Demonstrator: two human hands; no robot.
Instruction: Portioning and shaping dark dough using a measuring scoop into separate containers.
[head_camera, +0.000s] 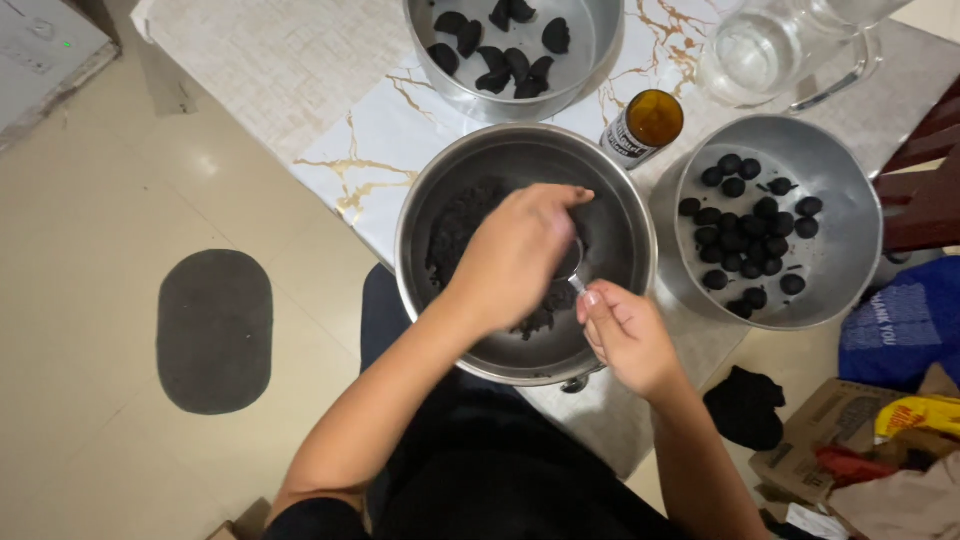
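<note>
Fingers (590, 300) around spoon (573, 262) over bowl (630, 215)

Left hand (518, 255) is extended forward, palm down, fingers curled inward. Right hand (628, 335) sits just beside it, fingers pinched together. Both forearms are bare.

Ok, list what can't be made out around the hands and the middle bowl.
- Head view: the left hand covers the spoon, so its load is hidden.
- Right hand hides the spoon's handle.
- Middle bowl: dark mixture partly hidden beneath both hands.
- Glass jug: top cut off by the frame edge.
</note>
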